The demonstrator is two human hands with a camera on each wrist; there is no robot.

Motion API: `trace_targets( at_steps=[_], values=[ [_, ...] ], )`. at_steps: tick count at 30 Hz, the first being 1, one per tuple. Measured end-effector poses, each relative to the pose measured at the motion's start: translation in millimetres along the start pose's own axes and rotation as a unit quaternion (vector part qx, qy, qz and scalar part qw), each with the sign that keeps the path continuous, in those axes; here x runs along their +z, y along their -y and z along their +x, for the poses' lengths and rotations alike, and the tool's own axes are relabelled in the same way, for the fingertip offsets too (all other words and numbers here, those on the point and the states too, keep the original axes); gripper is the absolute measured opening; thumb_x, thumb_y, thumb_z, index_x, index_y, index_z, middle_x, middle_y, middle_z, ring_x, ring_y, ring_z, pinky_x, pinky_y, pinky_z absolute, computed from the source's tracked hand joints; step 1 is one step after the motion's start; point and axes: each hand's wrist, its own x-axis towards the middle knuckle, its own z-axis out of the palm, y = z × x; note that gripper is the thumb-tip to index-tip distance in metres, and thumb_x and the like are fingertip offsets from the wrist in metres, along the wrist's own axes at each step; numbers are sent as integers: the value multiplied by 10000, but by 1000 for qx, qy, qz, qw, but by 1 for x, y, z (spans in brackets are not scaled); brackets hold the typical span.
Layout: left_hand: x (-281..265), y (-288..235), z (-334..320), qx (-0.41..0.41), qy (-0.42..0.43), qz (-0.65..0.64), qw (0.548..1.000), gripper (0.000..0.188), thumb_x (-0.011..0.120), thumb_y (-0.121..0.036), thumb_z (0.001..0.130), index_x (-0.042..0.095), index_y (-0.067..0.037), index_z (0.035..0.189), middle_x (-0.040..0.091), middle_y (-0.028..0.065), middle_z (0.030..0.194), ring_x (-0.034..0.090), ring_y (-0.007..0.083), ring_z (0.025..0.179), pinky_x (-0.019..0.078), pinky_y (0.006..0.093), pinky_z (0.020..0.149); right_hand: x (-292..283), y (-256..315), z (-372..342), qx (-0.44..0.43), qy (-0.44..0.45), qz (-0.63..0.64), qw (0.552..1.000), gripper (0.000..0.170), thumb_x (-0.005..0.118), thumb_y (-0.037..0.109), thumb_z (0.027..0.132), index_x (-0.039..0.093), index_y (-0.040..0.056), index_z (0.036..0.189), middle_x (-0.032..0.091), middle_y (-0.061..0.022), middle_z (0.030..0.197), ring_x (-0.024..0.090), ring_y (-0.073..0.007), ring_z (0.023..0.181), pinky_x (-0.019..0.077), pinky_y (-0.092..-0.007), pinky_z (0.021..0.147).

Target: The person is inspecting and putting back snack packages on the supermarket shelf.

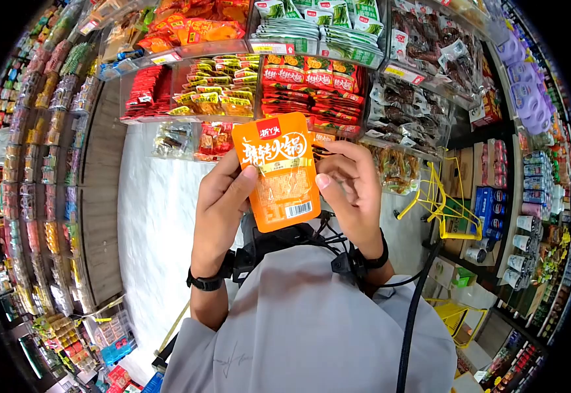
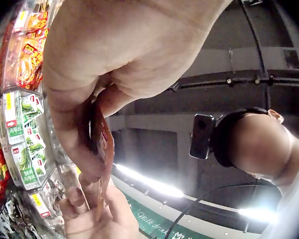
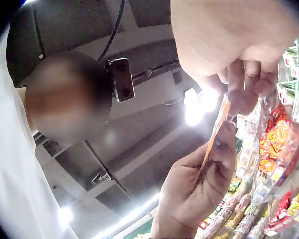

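Observation:
An orange snack packet with white lettering, a red label and a barcode faces up in front of the grey shirt in the head view. My left hand grips its left edge, thumb across the front and fingers behind. At the opposite edge, my right hand holds the packet with the thumb at its side and the other fingers bent. The left wrist view shows the packet edge-on below the left palm. In the right wrist view, its thin edge runs between both hands.
Bins of red packets, green packets and dark vacuum packs stand just ahead. Tall snack racks line the left. A yellow metal frame and stocked shelves are to the right. A black cable hangs over the shirt.

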Motion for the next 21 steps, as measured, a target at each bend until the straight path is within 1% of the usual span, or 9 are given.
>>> trace_targets(
  at_steps=[2, 5, 9, 11, 12, 14, 15, 17, 21],
  values=[
    [-4, 4, 0, 2, 16, -6, 1000, 338, 469, -173, 1020, 514, -7, 1311, 607, -35, 944, 456, -13, 692, 320, 162, 551, 2, 2, -2, 9, 3, 7, 1000, 423, 628, 28, 902, 447, 2, 1284, 610, -51, 859, 551, -92, 796, 435, -242, 758],
    [-14, 10, 1, -3, 35, 17, 999, 332, 470, -177, 1021, 517, -12, 1305, 609, -40, 936, 438, -20, 675, 300, 153, 540, 2, 6, -2, 36, 20, -9, 999, 442, 636, 28, 897, 439, 6, 1292, 599, -42, 823, 547, -85, 791, 430, -236, 740],
    [-13, 12, 0, 2, 36, 30, 999, 335, 471, -182, 1024, 514, -15, 1312, 605, -40, 934, 434, -23, 672, 291, 144, 536, 3, 6, -4, 56, 13, 24, 998, 455, 633, 25, 897, 429, 12, 1304, 586, -32, 802, 536, -75, 770, 420, -224, 712],
    [-13, 11, -2, 0, 39, 22, 999, 349, 472, -179, 1027, 496, -7, 1329, 623, -12, 988, 505, -4, 734, 365, 150, 575, 4, 5, -5, 55, 17, 26, 998, 459, 631, 26, 899, 425, 13, 1308, 582, -30, 798, 532, -73, 762, 417, -221, 704],
    [-11, 10, -2, 0, 39, 22, 999, 349, 472, -179, 1027, 496, -7, 1329, 623, -12, 988, 505, -4, 734, 365, 150, 575, 4, 5, -4, 54, 20, 24, 998, 458, 629, 26, 900, 425, 14, 1310, 578, -26, 792, 526, -68, 755, 412, -217, 696],
    [-8, 8, -4, -7, 29, -22, 999, 367, 462, -153, 1029, 464, 12, 1357, 629, 48, 1114, 600, 62, 907, 481, 192, 716, 5, 5, -4, 54, 25, 25, 998, 458, 627, 26, 901, 424, 16, 1311, 574, -23, 786, 519, -64, 747, 407, -213, 688],
    [-8, 8, -4, -7, 29, -22, 999, 367, 462, -153, 1029, 464, 12, 1357, 629, 48, 1114, 600, 62, 907, 481, 192, 716, 6, 5, -4, 49, 26, 18, 998, 457, 626, 25, 901, 425, 17, 1311, 568, -16, 775, 510, -57, 731, 402, -209, 668],
    [-10, 8, -5, -3, 42, -48, 998, 380, 444, -118, 1028, 434, 31, 1377, 601, 101, 1231, 607, 142, 1083, 505, 258, 883, 7, 4, -5, 45, 26, 13, 999, 456, 625, 25, 901, 425, 18, 1310, 561, -9, 765, 502, -50, 715, 396, -205, 649],
    [-11, 7, -6, -6, 48, -42, 998, 382, 438, -105, 1028, 427, 38, 1381, 593, 111, 1250, 603, 157, 1104, 502, 274, 912, 7, 0, -6, 35, 29, -7, 999, 456, 627, 26, 898, 428, 26, 1308, 538, 13, 734, 471, -36, 667, 379, -197, 600]
  ],
)
